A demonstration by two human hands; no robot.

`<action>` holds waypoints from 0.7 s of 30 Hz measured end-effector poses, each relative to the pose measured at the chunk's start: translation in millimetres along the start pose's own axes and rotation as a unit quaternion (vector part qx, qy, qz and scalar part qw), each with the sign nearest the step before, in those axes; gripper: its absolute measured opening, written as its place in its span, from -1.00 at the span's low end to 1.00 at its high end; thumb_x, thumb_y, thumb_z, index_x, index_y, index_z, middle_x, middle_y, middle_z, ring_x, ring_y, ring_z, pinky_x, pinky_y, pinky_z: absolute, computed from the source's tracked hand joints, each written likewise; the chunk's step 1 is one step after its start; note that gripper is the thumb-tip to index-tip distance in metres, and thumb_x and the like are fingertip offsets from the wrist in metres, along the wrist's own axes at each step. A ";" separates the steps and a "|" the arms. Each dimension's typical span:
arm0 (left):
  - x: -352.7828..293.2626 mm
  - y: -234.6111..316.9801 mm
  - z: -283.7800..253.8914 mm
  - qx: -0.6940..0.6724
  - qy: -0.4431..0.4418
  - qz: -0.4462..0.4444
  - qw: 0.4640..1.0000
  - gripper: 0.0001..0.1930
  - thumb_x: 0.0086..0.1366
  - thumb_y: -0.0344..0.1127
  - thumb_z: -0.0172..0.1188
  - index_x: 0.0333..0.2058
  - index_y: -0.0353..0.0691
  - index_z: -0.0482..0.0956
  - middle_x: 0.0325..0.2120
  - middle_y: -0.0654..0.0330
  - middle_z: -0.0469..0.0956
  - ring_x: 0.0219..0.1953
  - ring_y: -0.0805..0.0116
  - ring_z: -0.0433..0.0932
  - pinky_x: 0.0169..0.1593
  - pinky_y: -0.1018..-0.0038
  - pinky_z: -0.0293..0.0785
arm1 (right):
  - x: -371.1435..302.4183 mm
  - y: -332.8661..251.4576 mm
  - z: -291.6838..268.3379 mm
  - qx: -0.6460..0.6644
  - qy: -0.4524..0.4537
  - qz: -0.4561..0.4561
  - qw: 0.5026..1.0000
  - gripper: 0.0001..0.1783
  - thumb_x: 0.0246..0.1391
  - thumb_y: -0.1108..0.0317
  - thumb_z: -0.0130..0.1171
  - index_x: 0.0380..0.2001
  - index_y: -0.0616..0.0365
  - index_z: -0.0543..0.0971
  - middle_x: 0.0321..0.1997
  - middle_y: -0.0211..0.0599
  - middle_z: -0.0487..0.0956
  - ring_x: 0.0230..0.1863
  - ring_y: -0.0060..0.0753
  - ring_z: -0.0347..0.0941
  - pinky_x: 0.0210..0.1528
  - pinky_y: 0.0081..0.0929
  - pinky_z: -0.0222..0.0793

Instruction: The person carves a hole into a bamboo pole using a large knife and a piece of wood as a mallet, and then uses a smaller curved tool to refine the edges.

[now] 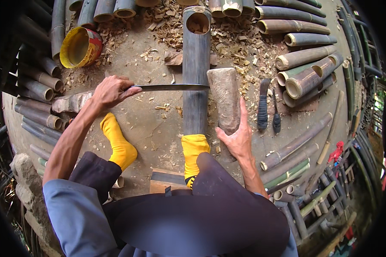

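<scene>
Bamboo tube (196, 60): grey-black, round hole by far end, lies mid-floor (154, 128) pointing to floor's far edge; near end hidden under yellow-socked foot (195, 147). Left hand (116, 92) grips knife (171, 87) (handle covered), blade crossing tube. Right hand (239, 141) wraps wooden block (225, 96). Yellow bucket (94, 49), floor's far-left corner, contents unclear.

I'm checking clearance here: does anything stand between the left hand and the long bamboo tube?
Only the knife in the left hand, reaching across the bamboo tube; nothing else visible stands between.
</scene>
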State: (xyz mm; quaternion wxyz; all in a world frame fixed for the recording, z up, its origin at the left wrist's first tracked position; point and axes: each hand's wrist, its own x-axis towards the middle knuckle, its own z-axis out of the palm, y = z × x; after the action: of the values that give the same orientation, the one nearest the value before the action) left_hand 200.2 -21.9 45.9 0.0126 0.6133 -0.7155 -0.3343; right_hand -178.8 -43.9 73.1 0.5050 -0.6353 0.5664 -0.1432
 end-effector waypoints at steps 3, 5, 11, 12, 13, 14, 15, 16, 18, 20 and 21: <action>3.6 -1.4 1.2 0.010 -0.017 -0.009 1.000 -0.51 0.24 0.09 0.03 -0.49 -0.29 0.57 -0.57 -0.01 0.49 -0.48 -0.02 0.49 -0.40 0.20 0.38 | 1.2 6.6 0.6 -0.054 0.019 -0.037 0.998 0.13 -0.30 0.41 0.33 0.33 -0.03 -0.11 0.07 0.19 0.39 0.06 0.09 0.40 0.10 -0.20 0.33; 5.8 -1.1 1.8 0.010 -0.022 -0.008 1.000 -0.50 0.24 0.10 0.02 -0.50 -0.30 0.57 -0.58 -0.01 0.49 -0.48 -0.01 0.50 -0.40 0.21 0.38 | 0.3 4.9 -0.1 -0.050 0.016 -0.026 0.998 0.13 -0.30 0.41 0.33 0.33 -0.02 -0.11 0.07 0.20 0.39 0.07 0.10 0.39 0.10 -0.20 0.33; 7.7 -4.7 9.1 0.015 0.016 0.023 1.000 -0.51 0.23 0.09 0.04 -0.55 -0.28 0.56 -0.61 -0.01 0.50 -0.52 -0.01 0.49 -0.43 0.21 0.41 | 2.2 11.7 0.4 -0.061 0.015 -0.047 0.997 0.13 -0.30 0.41 0.33 0.33 -0.03 -0.10 0.10 0.17 0.38 0.08 0.11 0.38 0.12 -0.21 0.32; 8.4 -4.6 11.0 0.017 0.019 0.023 0.999 -0.51 0.23 0.09 0.04 -0.55 -0.28 0.56 -0.61 -0.01 0.50 -0.52 -0.01 0.49 -0.43 0.21 0.41 | 5.2 11.9 -0.7 -0.076 0.019 -0.068 0.995 0.13 -0.30 0.41 0.32 0.33 -0.03 -0.10 0.11 0.16 0.38 0.08 0.10 0.38 0.12 -0.22 0.32; 6.0 -2.0 15.5 0.024 -0.009 0.012 1.000 -0.51 0.23 0.10 0.04 -0.56 -0.26 0.55 -0.63 0.01 0.50 -0.55 -0.01 0.49 -0.45 0.20 0.41 | 1.0 8.8 -5.6 -0.077 0.021 -0.071 0.994 0.13 -0.30 0.41 0.32 0.33 -0.03 -0.10 0.11 0.16 0.38 0.08 0.10 0.38 0.12 -0.22 0.32; 8.4 -2.0 10.7 0.043 -0.021 0.004 0.999 -0.51 0.23 0.11 0.03 -0.58 -0.24 0.55 -0.66 0.02 0.49 -0.58 -0.02 0.49 -0.47 0.19 0.42 | -0.1 -6.8 -15.4 -0.068 -0.019 -0.019 0.997 0.12 -0.29 0.40 0.32 0.33 0.01 -0.10 0.13 0.13 0.36 0.09 0.07 0.38 0.13 -0.24 0.31; 4.7 -5.3 10.4 0.048 -0.011 0.021 0.999 -0.50 0.24 0.13 0.02 -0.58 -0.23 0.54 -0.68 0.04 0.49 -0.60 -0.02 0.49 -0.48 0.18 0.42 | 7.7 -22.9 -24.4 -0.054 -0.055 0.015 0.997 0.12 -0.29 0.40 0.32 0.33 0.04 -0.11 0.15 0.11 0.35 0.09 0.03 0.38 0.13 -0.26 0.31; 2.3 -9.6 10.9 0.058 0.000 0.038 0.998 -0.49 0.24 0.15 0.00 -0.59 -0.21 0.53 -0.71 0.05 0.48 -0.61 -0.02 0.49 -0.50 0.18 0.43 | 19.3 -34.0 -32.1 -0.049 -0.039 -0.026 0.998 0.12 -0.29 0.40 0.32 0.33 0.04 -0.11 0.15 0.11 0.35 0.09 0.03 0.38 0.13 -0.26 0.31; 5.8 -2.1 6.7 0.057 -0.034 0.017 0.998 -0.47 0.24 0.17 -0.03 -0.60 -0.21 0.52 -0.69 0.04 0.48 -0.59 -0.02 0.50 -0.48 0.17 0.44 | 20.5 -52.6 -48.5 -0.020 0.032 -0.171 0.985 0.14 -0.31 0.38 0.33 0.32 0.13 -0.12 0.14 0.08 0.37 0.09 -0.07 0.38 0.13 -0.31 0.30; 5.4 -4.8 7.9 0.062 -0.012 0.029 0.998 -0.45 0.24 0.19 -0.06 -0.61 -0.21 0.51 -0.68 0.03 0.48 -0.56 -0.02 0.50 -0.47 0.16 0.43 | 33.2 -90.9 -59.3 0.093 0.088 -0.222 0.967 0.15 -0.33 0.38 0.35 0.31 0.18 -0.11 0.15 0.03 0.33 0.03 -0.13 0.42 0.12 -0.34 0.30; 1.5 -5.2 6.0 0.058 -0.035 0.012 0.998 -0.44 0.24 0.21 -0.07 -0.59 -0.21 0.52 -0.66 0.02 0.48 -0.54 -0.03 0.50 -0.46 0.15 0.42 | 40.5 -102.3 -64.3 -0.018 0.150 -0.300 0.942 0.16 -0.35 0.39 0.35 0.31 0.18 -0.12 0.20 0.00 0.24 0.02 -0.19 0.40 0.07 -0.38 0.34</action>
State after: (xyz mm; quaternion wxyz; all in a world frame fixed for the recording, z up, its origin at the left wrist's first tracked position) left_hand 201.8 -20.6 38.1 -0.0443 0.5922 -0.7410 -0.3134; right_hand -155.5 -125.2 168.4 0.3369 -0.7556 0.4215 -0.3714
